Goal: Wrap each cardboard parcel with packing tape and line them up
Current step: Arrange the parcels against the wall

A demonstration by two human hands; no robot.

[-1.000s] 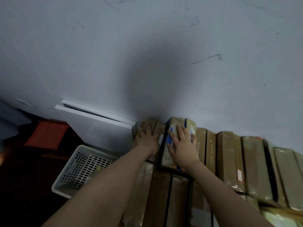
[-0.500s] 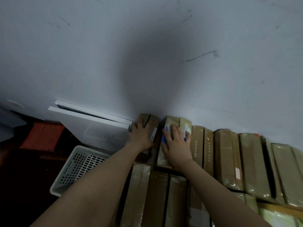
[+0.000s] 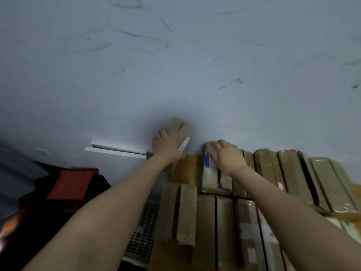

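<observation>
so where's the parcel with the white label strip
Head view, left of centre: the white-label parcel is gripped by the left hand close to the wall, a gap left of the blue-printed parcel.

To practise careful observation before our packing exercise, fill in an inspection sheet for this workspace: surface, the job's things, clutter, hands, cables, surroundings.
Surface: brown sheet shows between the parcels.
Job's things: tan parcel raised against the wall; printed parcel to its right; row of wrapped parcels along the wall; front row nearer the person.
Clutter: white basket, red object, white board.
Hands: left hand holds the tan parcel; right hand rests flat on the printed parcel.
Cables: nothing seen.
Surroundings: the wall is pale and scuffed.
</observation>
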